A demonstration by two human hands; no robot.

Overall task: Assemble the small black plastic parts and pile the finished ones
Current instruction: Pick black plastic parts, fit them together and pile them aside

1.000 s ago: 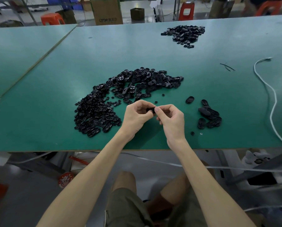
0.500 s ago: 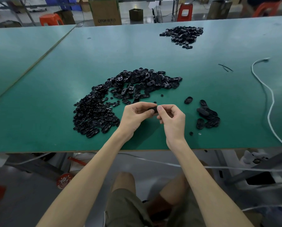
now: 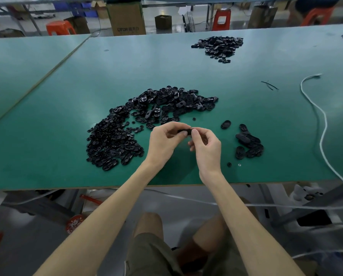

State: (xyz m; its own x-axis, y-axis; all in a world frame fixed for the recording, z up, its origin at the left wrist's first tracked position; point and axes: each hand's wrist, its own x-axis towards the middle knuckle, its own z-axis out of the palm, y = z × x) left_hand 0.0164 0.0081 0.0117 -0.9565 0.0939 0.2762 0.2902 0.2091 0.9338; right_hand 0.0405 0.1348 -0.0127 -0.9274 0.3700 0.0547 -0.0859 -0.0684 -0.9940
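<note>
My left hand [image 3: 164,141] and my right hand [image 3: 205,148] meet above the green table [image 3: 67,156], both pinching one small black plastic part [image 3: 185,132] between thumbs and fingertips; most of the part is hidden by the fingers. A large curved heap of loose black parts [image 3: 130,128] lies to the left and behind my hands. A small pile of black oval pieces [image 3: 248,144] sits to the right, with one single oval [image 3: 225,124] beside it.
Another heap of black parts [image 3: 218,46] lies at the far side. A white cable [image 3: 322,124] runs down the right of the table. Two tiny loose pieces [image 3: 229,164] rest near the front edge. Boxes and orange stools stand beyond the table.
Both hands stay together on the same part, with only slight finger shifts. The view has dipped a little.
</note>
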